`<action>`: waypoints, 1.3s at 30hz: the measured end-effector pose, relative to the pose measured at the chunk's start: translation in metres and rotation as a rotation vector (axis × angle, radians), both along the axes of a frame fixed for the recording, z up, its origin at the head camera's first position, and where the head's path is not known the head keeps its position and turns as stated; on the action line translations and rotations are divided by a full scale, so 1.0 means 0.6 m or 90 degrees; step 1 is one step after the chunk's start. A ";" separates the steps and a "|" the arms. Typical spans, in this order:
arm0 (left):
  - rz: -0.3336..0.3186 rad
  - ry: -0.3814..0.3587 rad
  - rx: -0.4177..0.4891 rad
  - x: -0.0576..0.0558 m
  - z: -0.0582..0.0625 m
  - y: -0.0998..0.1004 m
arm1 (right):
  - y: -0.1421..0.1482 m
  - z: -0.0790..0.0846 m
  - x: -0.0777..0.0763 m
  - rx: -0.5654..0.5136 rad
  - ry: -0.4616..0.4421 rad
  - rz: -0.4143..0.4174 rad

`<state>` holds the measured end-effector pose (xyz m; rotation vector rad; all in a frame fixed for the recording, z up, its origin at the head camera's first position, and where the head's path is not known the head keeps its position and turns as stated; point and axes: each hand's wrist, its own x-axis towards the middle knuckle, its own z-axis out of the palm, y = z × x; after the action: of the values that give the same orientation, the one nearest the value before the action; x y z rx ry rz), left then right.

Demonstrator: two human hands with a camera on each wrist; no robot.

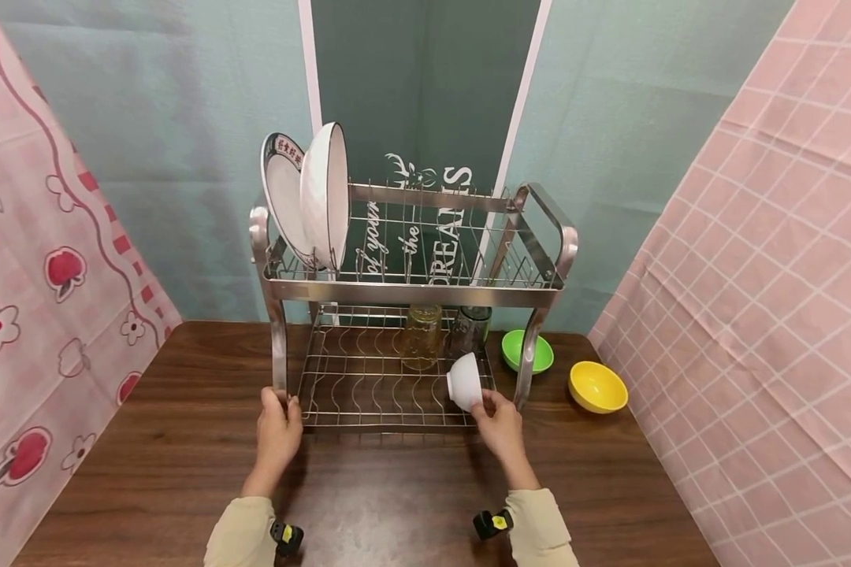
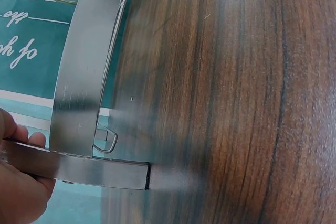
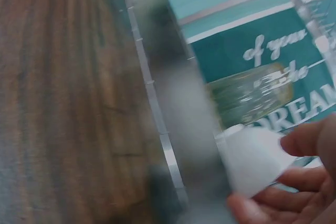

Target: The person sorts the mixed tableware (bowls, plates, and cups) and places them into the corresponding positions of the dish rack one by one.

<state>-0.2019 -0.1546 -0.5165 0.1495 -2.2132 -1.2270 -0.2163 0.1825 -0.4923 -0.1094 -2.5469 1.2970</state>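
A two-tier metal dish rack [image 1: 411,295] stands on the wooden table. At its left front leg, my left hand [image 1: 278,433] grips the metal, fingers wrapped round the bar in the left wrist view. My right hand [image 1: 502,431] pinches a small white bowl [image 1: 462,383] by its rim, thumb on one side and fingers on the other. The bowl is tipped on its side at the right front of the lower tier, its base facing left. Behind it on that tier are a yellowish glass [image 1: 421,339] and a darker glass [image 1: 472,324].
On the upper tier's left end, a patterned plate [image 1: 281,185] and a large white bowl [image 1: 315,197] stand on edge. A green bowl [image 1: 518,354] and a yellow bowl [image 1: 597,387] sit on the table [image 1: 383,504] right of the rack. Curtains [image 1: 184,157] hang behind.
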 end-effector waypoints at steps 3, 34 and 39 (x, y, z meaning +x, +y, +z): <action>0.002 0.004 0.004 -0.001 0.000 0.002 | 0.003 0.023 0.010 0.059 -0.030 0.035; -0.002 0.013 -0.001 -0.003 -0.005 0.000 | 0.067 0.093 0.054 0.344 -0.216 0.206; 0.005 0.011 -0.003 -0.003 -0.004 0.001 | 0.084 0.093 0.054 0.354 -0.212 0.207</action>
<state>-0.2037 -0.1540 -0.5191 0.1441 -2.1991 -1.2144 -0.1841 0.2328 -0.4364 0.2308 -3.2160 0.6460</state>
